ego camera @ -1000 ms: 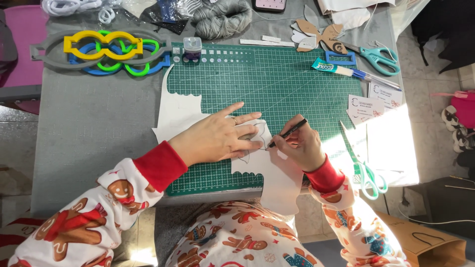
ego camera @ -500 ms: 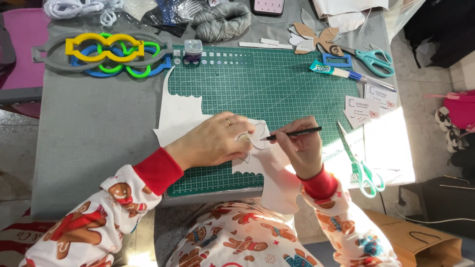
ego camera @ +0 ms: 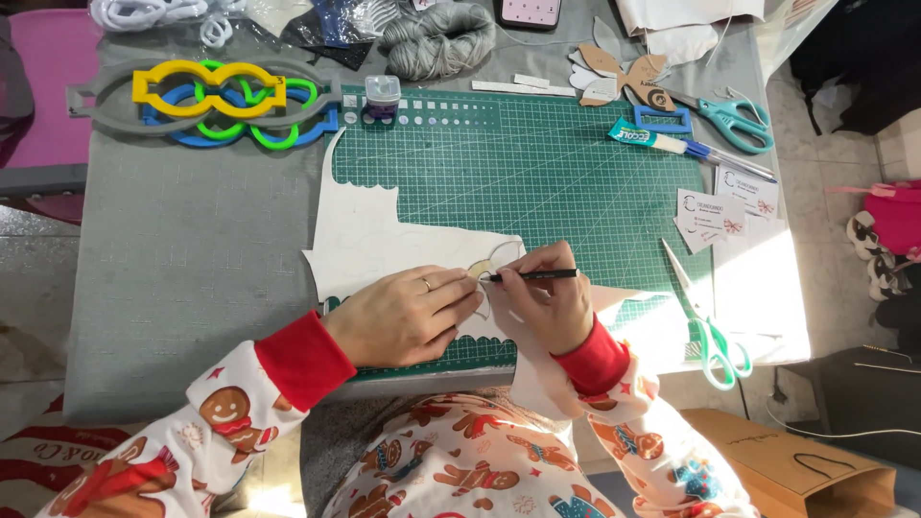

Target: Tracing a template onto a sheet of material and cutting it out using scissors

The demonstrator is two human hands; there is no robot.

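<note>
Fingers (ego camera: 537, 273) of the right hand (ego camera: 547, 307) pinch a black pen (ego camera: 532, 275), its tip touching a small cardboard template (ego camera: 497, 261). That template lies on a white sheet (ego camera: 384, 245), which rests across the left part of a green cutting mat (ego camera: 556, 173). Pressing flat, the left hand (ego camera: 408, 312) holds template and sheet down, its fingers spread narrowly. Green-handled scissors (ego camera: 710, 326) lie just right of the hands, partly on the mat. Near the mat's far right corner lies a glue tube (ego camera: 652, 139). Coloured plastic rings (ego camera: 221, 105) sit on the grey worktop (ego camera: 182, 249) beyond the sheet.

Grey table (ego camera: 192, 259) w/ green cutting mat (ego camera: 537, 182), scissors (ego camera: 710, 326), plastic templates (ego camera: 216, 101).
</note>
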